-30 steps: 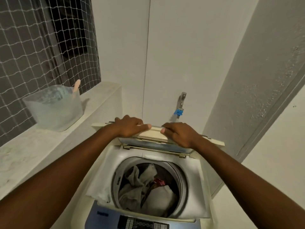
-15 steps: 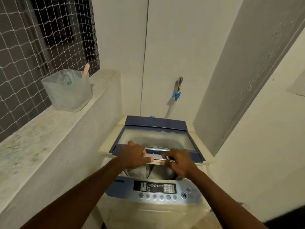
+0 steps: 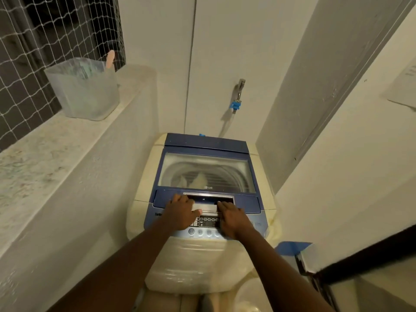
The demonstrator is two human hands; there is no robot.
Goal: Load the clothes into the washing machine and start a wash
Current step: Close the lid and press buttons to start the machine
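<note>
A cream top-loading washing machine (image 3: 198, 264) stands below me, its blue lid (image 3: 207, 145) lying flat and shut. Pale clothes (image 3: 198, 180) show through the lid's clear window. My left hand (image 3: 180, 212) and my right hand (image 3: 231, 216) rest palm down, fingers spread, on the lid's front edge by the silver handle (image 3: 208, 207). Both partly cover the control panel (image 3: 208, 221), where a row of round buttons (image 3: 200, 232) shows between my wrists. Neither hand holds anything.
A marble ledge (image 3: 45, 149) runs along the left with a translucent plastic tub (image 3: 85, 88) on it, below a netted window (image 3: 33, 52). A tap with a blue fitting (image 3: 236, 104) sits on the back wall. A wall and door frame (image 3: 337, 109) close in on the right.
The lid has come down from upright to fully shut over the drum. Both hands followed it down and now lie flat at its front edge. My view has pulled back and up.
</note>
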